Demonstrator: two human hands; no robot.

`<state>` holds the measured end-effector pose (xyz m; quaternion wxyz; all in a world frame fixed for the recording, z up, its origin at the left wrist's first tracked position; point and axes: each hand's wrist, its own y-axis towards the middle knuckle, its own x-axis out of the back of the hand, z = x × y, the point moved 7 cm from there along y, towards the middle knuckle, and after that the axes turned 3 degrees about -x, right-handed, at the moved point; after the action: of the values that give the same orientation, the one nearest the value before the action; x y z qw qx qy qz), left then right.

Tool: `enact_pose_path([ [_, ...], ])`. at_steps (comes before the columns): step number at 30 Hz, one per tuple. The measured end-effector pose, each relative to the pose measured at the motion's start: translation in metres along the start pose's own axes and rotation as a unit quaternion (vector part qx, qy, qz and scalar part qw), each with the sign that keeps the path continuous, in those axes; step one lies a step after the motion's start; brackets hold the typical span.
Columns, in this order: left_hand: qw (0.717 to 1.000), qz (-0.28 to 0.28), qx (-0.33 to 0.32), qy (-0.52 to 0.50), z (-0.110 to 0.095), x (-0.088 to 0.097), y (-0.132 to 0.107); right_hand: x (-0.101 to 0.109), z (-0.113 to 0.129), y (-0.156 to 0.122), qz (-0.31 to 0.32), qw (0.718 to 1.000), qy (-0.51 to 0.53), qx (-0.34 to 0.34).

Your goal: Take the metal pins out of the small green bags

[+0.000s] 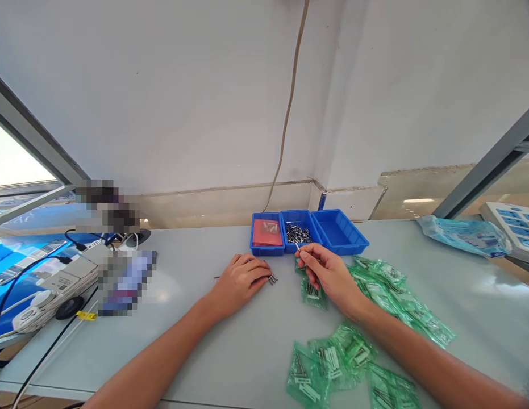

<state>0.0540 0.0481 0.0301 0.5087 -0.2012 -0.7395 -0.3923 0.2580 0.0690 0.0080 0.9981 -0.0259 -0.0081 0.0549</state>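
Palm down on the table, my left hand [245,281] has its fingers closed over several metal screws [273,279], whose ends poke out by the thumb. One thin screw-like piece also shows on the other side of that hand. My right hand [326,272] pinches a single slim metal screw [297,247] just in front of the middle blue bin [317,234]. That bin holds a heap of loose screws [296,232]. Under and beside my right hand lies a green plastic bag [314,292] with small metal pieces inside, partly hidden.
A left blue bin [267,250] holds red packets; a right blue bin [341,233] adjoins. Filled green bags [400,301] lie at right, more bags [309,375] in front. Power strips [59,284] and cables occupy the left. A blue plastic wrapper [464,236] sits far right.
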Motion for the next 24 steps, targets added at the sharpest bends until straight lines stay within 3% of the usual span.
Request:
enact_pose_path([
  [24,1.000,-0.027,-0.002,-0.005,0.0020,0.0007,-0.0007,0.0015,-0.0022,0.0014,0.002,1.000,-0.003,0.007],
])
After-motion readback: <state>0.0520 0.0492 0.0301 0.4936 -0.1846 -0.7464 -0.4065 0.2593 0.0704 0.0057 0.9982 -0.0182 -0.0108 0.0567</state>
